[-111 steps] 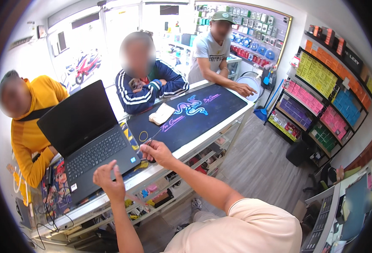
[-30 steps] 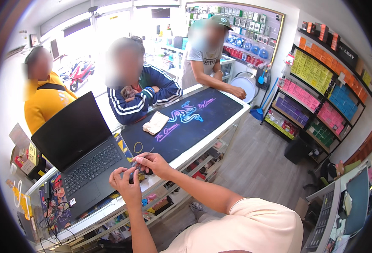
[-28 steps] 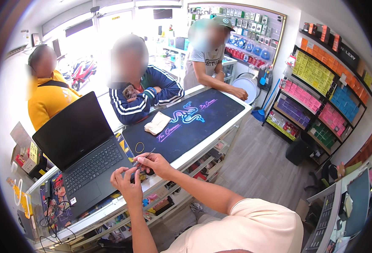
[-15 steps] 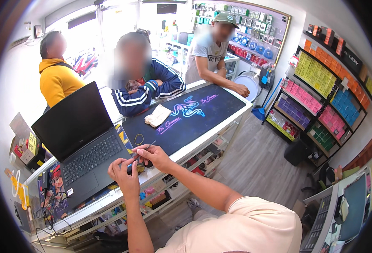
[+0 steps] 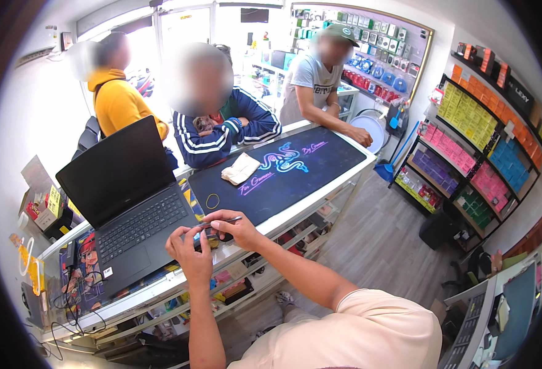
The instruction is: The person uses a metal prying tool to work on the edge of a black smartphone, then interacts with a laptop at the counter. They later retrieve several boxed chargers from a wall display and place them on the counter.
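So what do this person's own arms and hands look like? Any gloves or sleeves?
No gloves: the left hand and right hand are bare, and so are both forearms, with no watch or bracelet showing. A short, pale cream sleeve covers the right shoulder; the left one is out of view. Rings are too small to tell.

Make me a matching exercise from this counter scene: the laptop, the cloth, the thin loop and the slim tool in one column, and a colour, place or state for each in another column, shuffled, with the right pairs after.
Things:
1. Laptop
2. Cloth
3. Thin loop
4. Slim tool

Descriptions:
A. Yellow, near the left end of the dark mat
B. Held in the person's right hand
C. Opened, with its screen dark
D. Cream-coloured

Pairs: 1-C, 2-D, 3-A, 4-B
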